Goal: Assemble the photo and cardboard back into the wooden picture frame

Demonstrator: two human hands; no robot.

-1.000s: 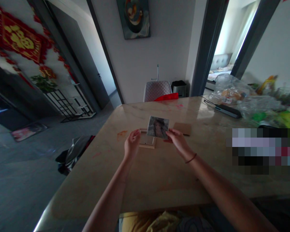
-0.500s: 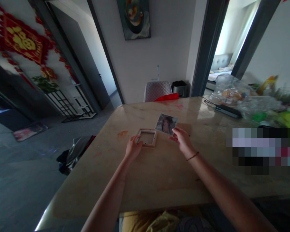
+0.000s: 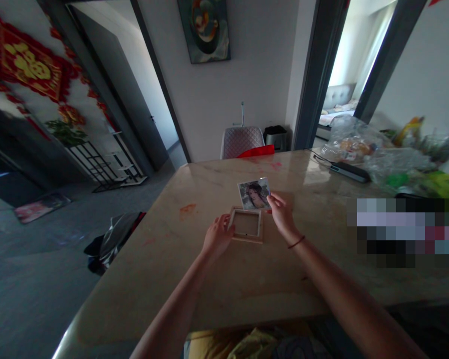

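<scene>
wooden frame (image 3: 246, 225) at left hand (image 3: 217, 238), photo (image 3: 254, 194) in right hand (image 3: 281, 216)

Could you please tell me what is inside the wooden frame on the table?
The wooden frame looks empty inside: only plain tan surface shows. The right hand holds the photo outside it. The left hand covers its left edge.

A pixelated block (image 3: 404, 229) hid whatever lay at your right on the table (image 3: 247, 289). Your right hand (image 3: 282, 217) covered the photo's (image 3: 253, 194) corner, your left hand (image 3: 217, 238) the frame's (image 3: 247, 225) left edge. The plastic bags' (image 3: 389, 159) contents were too blurred to tell; the bottom edge cut off your elbows.
</scene>
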